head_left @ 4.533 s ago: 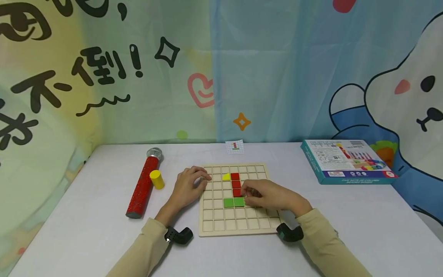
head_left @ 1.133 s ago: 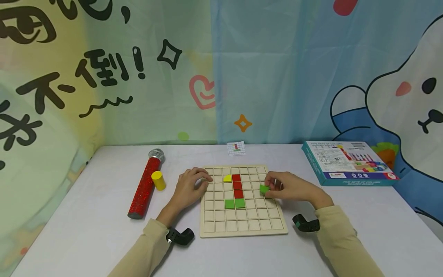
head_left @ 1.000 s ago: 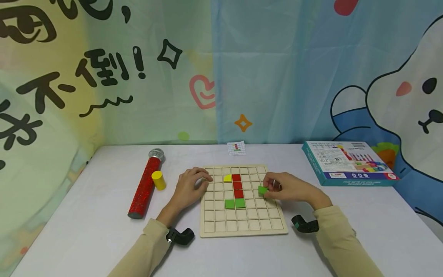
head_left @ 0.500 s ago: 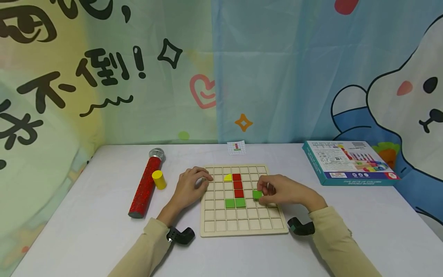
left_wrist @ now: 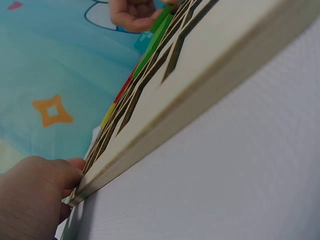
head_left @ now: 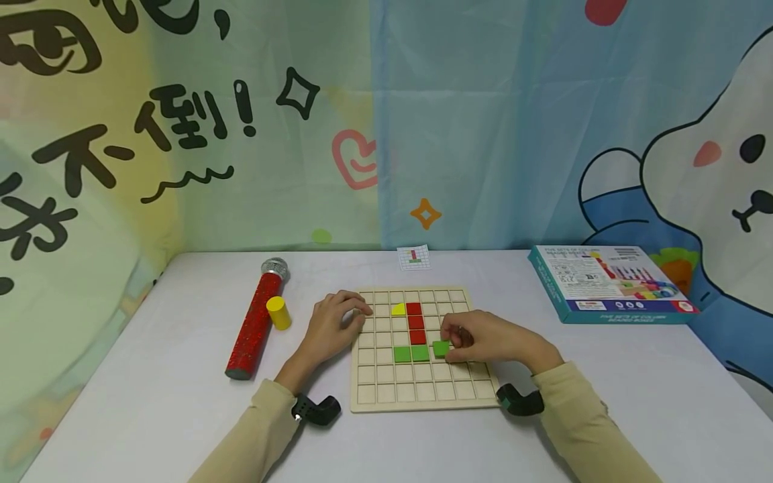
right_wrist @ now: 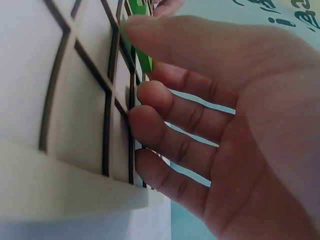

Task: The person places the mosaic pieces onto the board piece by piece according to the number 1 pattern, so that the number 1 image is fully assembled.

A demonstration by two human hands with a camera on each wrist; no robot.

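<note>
A wooden grid board lies on the table in the head view. Two green squares sit side by side in one row; a column of red squares rises above the right one, with a yellow piece left of its top. My right hand pinches another green square tile between thumb and fingers, close over the cell right of the green pair. The tile appears tilted in the right wrist view. My left hand grips the board's left edge, its fingers at the rim.
Left of the board lie a red microphone and a yellow cylinder. A small pattern card is behind the board. A teal-edged game box lies at the back right. A printed curtain hangs behind the table.
My right hand has carried the green tile left and nearer across the board, from its right side to beside the green pair. The left hand stays at the board's edge.
</note>
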